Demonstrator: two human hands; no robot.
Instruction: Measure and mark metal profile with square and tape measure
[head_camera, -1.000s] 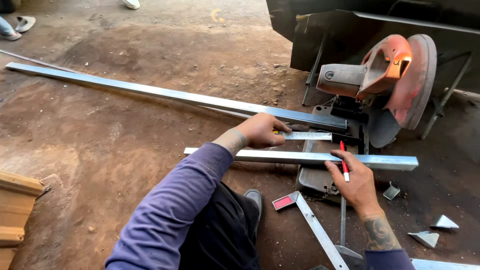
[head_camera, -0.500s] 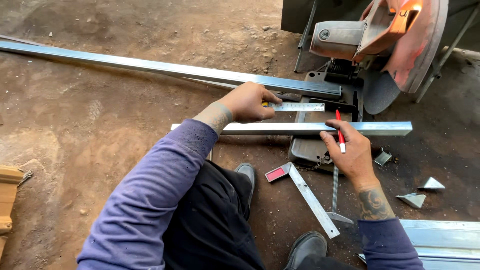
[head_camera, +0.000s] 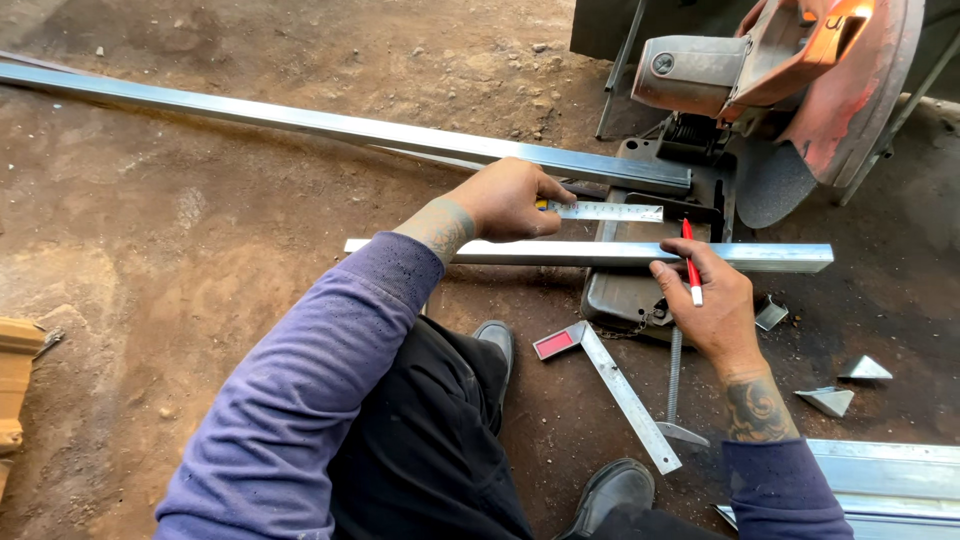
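Head view | left hand fingers pinch flat steel ruler | right hand fingers grip red pen on square galvanized tube

Metal workshop: chop saw, dirt floor

Bare dirt open to the left of left hand. Ahead of both hands: long tube & chop saw block. Try square lies near right hand.
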